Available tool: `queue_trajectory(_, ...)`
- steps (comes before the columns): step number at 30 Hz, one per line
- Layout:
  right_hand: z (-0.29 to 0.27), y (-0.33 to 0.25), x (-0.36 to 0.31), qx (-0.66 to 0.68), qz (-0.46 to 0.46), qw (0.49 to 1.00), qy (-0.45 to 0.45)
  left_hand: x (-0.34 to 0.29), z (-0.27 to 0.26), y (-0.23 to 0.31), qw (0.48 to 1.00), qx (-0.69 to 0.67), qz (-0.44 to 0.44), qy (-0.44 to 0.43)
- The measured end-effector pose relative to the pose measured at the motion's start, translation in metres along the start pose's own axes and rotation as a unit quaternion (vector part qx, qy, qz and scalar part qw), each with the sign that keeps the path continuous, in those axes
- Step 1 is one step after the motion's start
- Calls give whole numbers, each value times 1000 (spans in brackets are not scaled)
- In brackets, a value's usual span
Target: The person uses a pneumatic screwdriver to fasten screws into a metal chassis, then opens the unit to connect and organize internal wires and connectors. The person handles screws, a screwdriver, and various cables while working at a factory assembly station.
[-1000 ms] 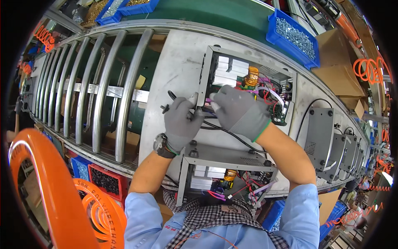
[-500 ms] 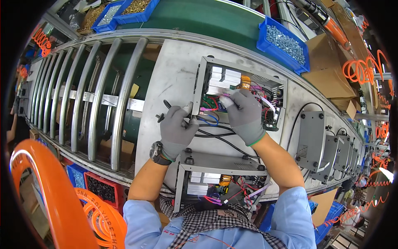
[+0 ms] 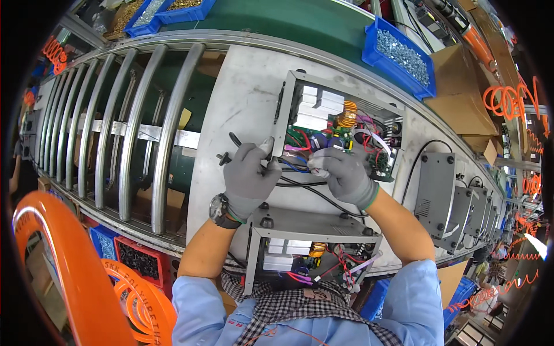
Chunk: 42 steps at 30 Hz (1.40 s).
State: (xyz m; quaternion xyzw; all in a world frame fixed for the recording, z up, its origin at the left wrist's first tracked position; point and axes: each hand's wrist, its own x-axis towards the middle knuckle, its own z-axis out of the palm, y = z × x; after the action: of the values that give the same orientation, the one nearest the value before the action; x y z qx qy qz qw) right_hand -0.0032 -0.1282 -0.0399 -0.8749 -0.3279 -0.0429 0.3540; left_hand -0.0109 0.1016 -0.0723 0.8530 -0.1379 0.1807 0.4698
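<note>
A grey metal housing [image 3: 280,130] lies open before me, showing white heatsink blocks [image 3: 318,106], a copper-wound coil [image 3: 348,114] and coloured wires [image 3: 299,141]. At its near left corner, my left hand [image 3: 249,177], in a grey glove, closes around a black cable [image 3: 235,139] whose ends stick out to the left; its fingertips touch the side panel's edge. My right hand [image 3: 349,177], also gloved, is pinched at the housing's near side, by blue and brown wires. What its fingertips hold is hidden. Black cables [image 3: 306,189] run beneath both hands.
Nearer me lies a second open housing [image 3: 311,224]. Several grey housings [image 3: 434,193] stand to the right. Metal rollers [image 3: 134,135] fill the left side; an orange hose [image 3: 63,248] arches at lower left. A blue bin of screws [image 3: 401,55] sits beyond the conveyor rail.
My right hand has pulled back out of the housing's interior to its near edge, uncovering the coil and wires. The left hand stays at the corner. The whole view has shifted slightly.
</note>
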Motion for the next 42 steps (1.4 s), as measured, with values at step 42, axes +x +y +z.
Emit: queue_trajectory(42,-3,-37,19,-181,35,983,-4,-7,5,-8,998,12,-32,-57)
